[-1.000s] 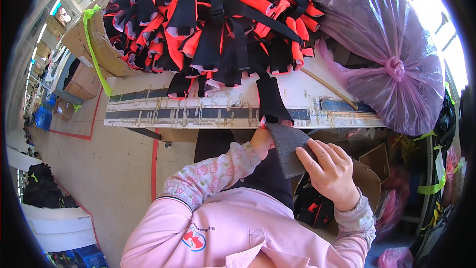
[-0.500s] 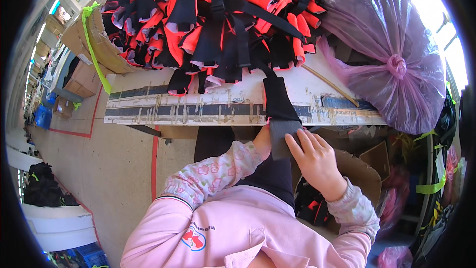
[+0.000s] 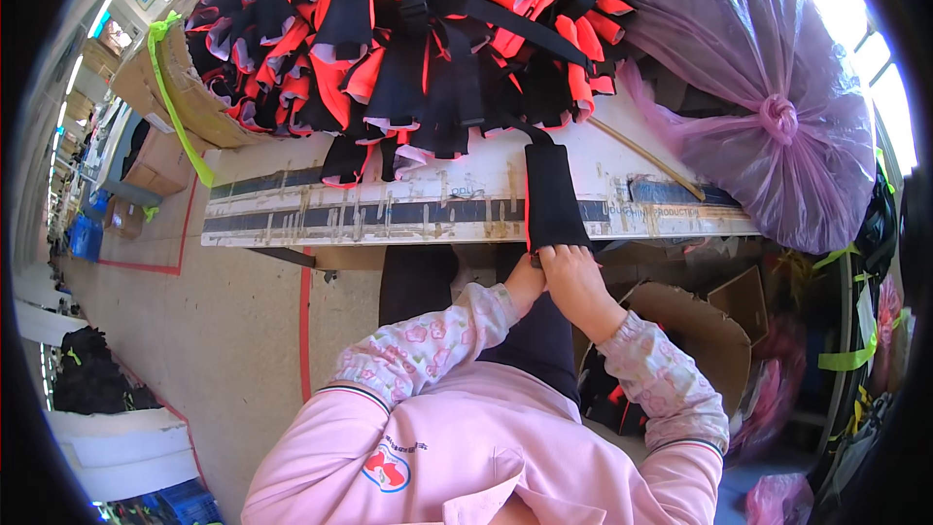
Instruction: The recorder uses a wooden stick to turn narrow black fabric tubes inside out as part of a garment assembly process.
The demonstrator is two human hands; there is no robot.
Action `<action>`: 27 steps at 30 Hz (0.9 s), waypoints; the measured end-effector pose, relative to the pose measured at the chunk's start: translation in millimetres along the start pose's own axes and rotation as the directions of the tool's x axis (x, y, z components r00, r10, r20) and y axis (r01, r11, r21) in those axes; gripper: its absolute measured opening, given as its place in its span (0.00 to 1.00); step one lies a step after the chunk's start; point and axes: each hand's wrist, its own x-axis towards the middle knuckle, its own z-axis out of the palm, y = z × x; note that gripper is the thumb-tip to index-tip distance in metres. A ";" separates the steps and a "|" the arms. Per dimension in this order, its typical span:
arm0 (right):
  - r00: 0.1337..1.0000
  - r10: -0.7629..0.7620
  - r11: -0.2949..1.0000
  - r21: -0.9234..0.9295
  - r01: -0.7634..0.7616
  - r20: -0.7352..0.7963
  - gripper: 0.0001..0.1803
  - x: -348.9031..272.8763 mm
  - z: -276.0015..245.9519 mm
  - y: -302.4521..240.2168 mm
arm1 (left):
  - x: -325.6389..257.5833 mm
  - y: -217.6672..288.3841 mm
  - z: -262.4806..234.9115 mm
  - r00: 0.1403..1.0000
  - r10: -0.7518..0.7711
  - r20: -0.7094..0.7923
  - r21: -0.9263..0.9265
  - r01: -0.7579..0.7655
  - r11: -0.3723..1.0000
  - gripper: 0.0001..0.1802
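Note:
A black padded fabric strap (image 3: 557, 199) with an orange edge hangs over the front edge of the table, its narrow webbing end running back to the pile. My right hand (image 3: 581, 287) grips its lower end, fingers bent over the top of the fabric. Close against it, my left hand (image 3: 526, 282) pinches the same end at its left corner; the right hand partly hides its fingers. Behind lies a big heap of similar black and orange straps (image 3: 408, 68), some with webbing and buckles.
The white table (image 3: 389, 224) has worn tape along its front. A tied purple plastic bag (image 3: 739, 78) bulges at the right, beside a thin wooden stick (image 3: 646, 157). A cardboard box (image 3: 185, 87) stands at the left; another open box (image 3: 705, 335) sits beneath the table.
My right hand has moved left and closed over the strap's end, beside my left hand. The grey flap that hung below the edge no longer shows.

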 end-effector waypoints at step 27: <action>0.917 0.201 0.926 0.239 -0.292 0.344 0.16 -4.2 79.2 54.2 | 30.9 -43.3 -20.0 0.983 0.136 0.121 0.026 -0.140 0.990 0.13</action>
